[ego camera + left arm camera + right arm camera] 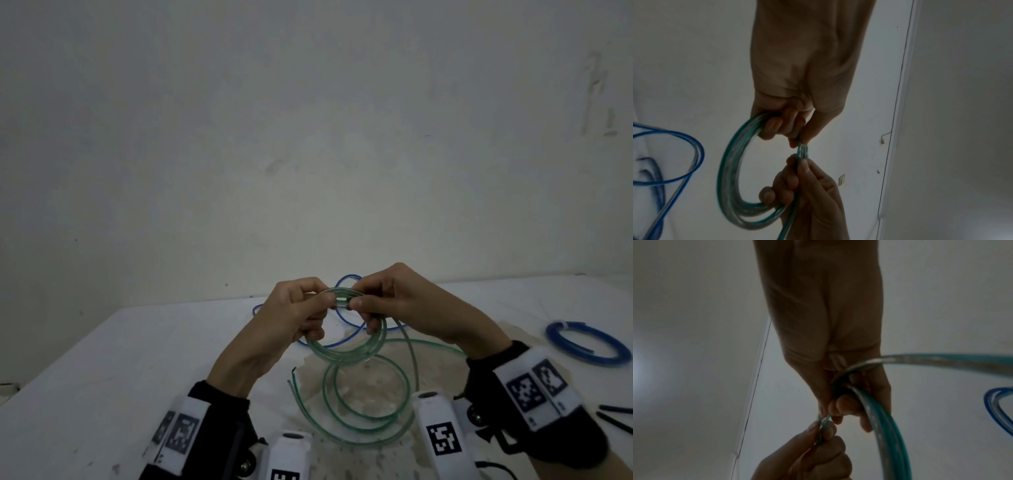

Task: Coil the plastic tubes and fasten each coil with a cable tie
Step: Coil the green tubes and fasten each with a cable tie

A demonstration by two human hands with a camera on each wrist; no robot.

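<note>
A wide white table (102, 359) w/ a brownish stained patch (359, 380) near its middle is filling the lower part of the head view. A plain, scuffed off-white wall (308, 120) is rising behind it. A small pale rectangular wall switch (841, 180) is showing in the left wrist view.

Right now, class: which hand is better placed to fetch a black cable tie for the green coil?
The right hand, probably. The black cable ties lie at the table's right edge, beside the right wrist. Both hands grip the green tube coil, so the left hand could hold it alone.
</note>
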